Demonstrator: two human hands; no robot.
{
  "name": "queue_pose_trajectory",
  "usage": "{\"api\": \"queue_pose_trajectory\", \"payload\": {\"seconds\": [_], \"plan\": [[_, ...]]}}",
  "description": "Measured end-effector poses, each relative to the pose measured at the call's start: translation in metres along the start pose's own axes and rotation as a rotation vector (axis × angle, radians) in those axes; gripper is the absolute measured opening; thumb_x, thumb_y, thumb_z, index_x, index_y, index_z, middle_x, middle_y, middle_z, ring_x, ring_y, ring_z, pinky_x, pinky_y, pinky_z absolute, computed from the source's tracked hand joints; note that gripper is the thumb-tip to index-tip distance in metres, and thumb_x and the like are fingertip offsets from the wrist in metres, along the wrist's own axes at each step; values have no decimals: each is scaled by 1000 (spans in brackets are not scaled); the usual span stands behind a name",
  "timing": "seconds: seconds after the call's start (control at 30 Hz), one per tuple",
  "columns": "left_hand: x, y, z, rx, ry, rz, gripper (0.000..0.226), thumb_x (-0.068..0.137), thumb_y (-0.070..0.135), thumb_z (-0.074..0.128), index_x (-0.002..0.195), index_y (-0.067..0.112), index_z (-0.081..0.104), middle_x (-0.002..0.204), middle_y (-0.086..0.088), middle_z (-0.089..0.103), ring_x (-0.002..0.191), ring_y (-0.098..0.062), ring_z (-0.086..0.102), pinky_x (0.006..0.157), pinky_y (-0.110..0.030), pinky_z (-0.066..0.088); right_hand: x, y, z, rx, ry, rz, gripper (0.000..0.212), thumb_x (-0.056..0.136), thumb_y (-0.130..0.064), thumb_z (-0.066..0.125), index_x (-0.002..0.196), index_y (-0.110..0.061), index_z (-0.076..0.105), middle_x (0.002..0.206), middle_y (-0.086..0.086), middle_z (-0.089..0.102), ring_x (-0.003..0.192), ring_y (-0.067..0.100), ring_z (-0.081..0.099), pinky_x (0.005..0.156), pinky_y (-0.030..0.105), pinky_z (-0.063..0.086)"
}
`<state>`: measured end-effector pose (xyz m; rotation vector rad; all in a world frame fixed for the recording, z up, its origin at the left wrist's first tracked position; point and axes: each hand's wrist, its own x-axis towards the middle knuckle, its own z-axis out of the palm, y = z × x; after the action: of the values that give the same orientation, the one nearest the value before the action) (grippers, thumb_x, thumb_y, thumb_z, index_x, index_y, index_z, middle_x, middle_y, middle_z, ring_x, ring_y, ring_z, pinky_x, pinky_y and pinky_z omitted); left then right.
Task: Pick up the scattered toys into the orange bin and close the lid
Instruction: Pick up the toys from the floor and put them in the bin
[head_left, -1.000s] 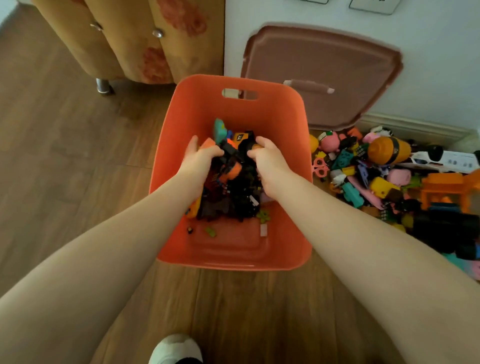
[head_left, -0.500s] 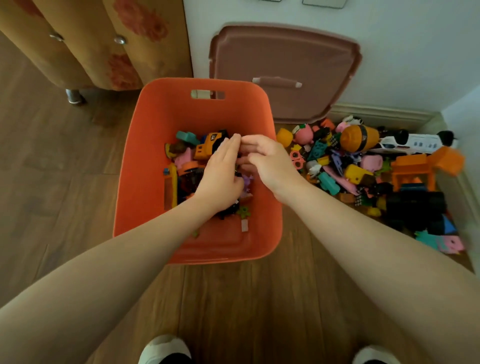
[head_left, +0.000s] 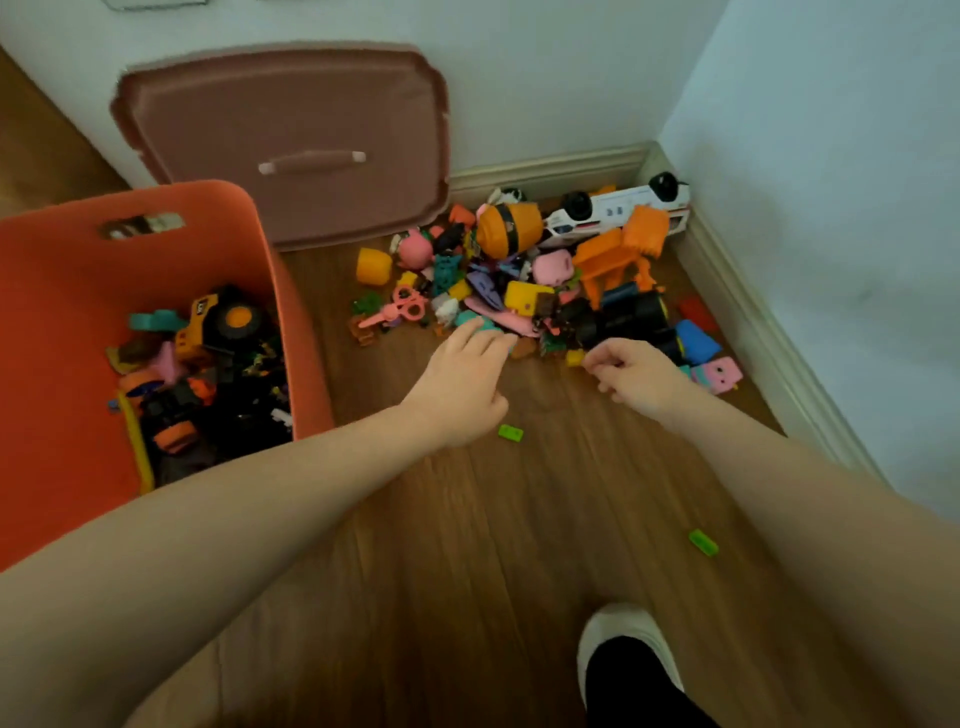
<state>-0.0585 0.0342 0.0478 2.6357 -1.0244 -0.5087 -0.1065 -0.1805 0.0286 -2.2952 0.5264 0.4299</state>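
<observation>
Head | left hand (head_left: 462, 382) fingers spread, touching toy pile (head_left: 524, 280) | right hand (head_left: 641, 376) curled, empty

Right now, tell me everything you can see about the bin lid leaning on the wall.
The lid is a dull brownish-pink rounded rectangle that looks like plastic, with a raised rim and a bar handle in a similar colour across its middle. It stands tilted on its lower edge on the wood floor, with its top against the white wall, behind the orange bin. Neither hand touches it.

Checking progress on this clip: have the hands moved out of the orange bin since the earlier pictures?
Yes. Both the left hand and right hand left the orange bin, going right to the toy pile.
</observation>
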Motion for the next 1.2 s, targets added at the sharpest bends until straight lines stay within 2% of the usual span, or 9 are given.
{"api": "queue_pose_trajectory", "payload": {"seconds": [0.1, 0.23, 0.47, 0.6, 0.67, 0.83, 1.0, 1.1, 1.2], "plan": [[32, 23, 29, 145, -183, 48, 62, 90, 20, 47, 147, 14, 24, 154, -6, 23, 145, -26, 6, 118, -40, 11, -11, 71, -26, -68, 23, 75, 18, 92, -7, 50, 100, -15, 65, 92, -4, 58, 91, 14, 53, 74, 21, 39], [66, 33, 57, 44, -369, -79, 54, 93, 16, 45, 145, 15, 29, 147, -9, 29, 133, -29, 32, 104, -39, 37, -29, 142, -35, -286, -101, 118, 21, 92, -10, 52, 107, -9, 66, 112, 5, 65, 107, 22, 58, 86, 23, 38], [83, 31, 103, 115, -411, -338, 69, 88, 0, 47, 147, 22, 19, 152, -17, 15, 124, -40, 42, 88, -44, 49, -51, 199, -12, -406, -415, 194, 43, 78, -40, 72, 107, -21, 47, 123, 3, 42, 108, 22, 51, 89, 35, 45], [80, 29, 126, 119, -454, -497, 73, 86, -2, 54, 146, 21, 18, 152, -18, 10, 115, -40, 49, 85, -44, 53, -53, 209, 11, -485, -518, 125, 27, 84, -24, 64, 101, -18, 44, 118, 4, 45, 100, 23, 53, 86, 36, 47], [79, 29, 135, 126, -465, -493, 70, 85, -2, 54, 143, 20, 22, 148, -18, 15, 113, -38, 49, 84, -43, 53, -50, 210, 17, -475, -482, 96, 14, 88, -14, 55, 95, -18, 44, 116, 6, 48, 102, 25, 52, 86, 35, 46], [83, 38, 143, 203, -403, -412, 43, 91, 3, 47, 132, 11, 36, 138, -20, 28, 109, -34, 49, 85, -39, 49, -33, 206, 8, -273, -241, 140, 13, 86, -13, 58, 98, -14, 56, 113, 6, 54, 107, 26, 55, 89, 34, 46], [102, 57, 138, -13, -356, -331, 27, 94, 18, 47, 118, 7, 44, 112, -14, 54, 97, -27, 55, 79, -35, 48, -2, 188, -19, -8, 67, 218, 27, 89, -10, 55, 112, -14, 42, 87, 6, 60, 79, 23, 62, 72, 38, 53], [120, 85, 123, -202, -278, -260, 27, 96, 16, 40, 123, 11, 41, 102, -11, 59, 81, -23, 56, 68, -34, 46, 22, 182, -28, -82, 259, 192, 27, 97, -20, 43, 123, -10, 39, 81, 8, 57, 67, 20, 54, 49, 29, 37], [141, 113, 107, -146, -135, -114, 33, 95, 14, 39, 128, 12, 40, 103, -6, 52, 86, -24, 53, 68, -33, 41, 46, 176, -33, -140, 196, 216, 45, 96, -35, 46, 134, -12, 34, 98, 11, 62, 72, 20, 55, 55, 30, 37]]}}
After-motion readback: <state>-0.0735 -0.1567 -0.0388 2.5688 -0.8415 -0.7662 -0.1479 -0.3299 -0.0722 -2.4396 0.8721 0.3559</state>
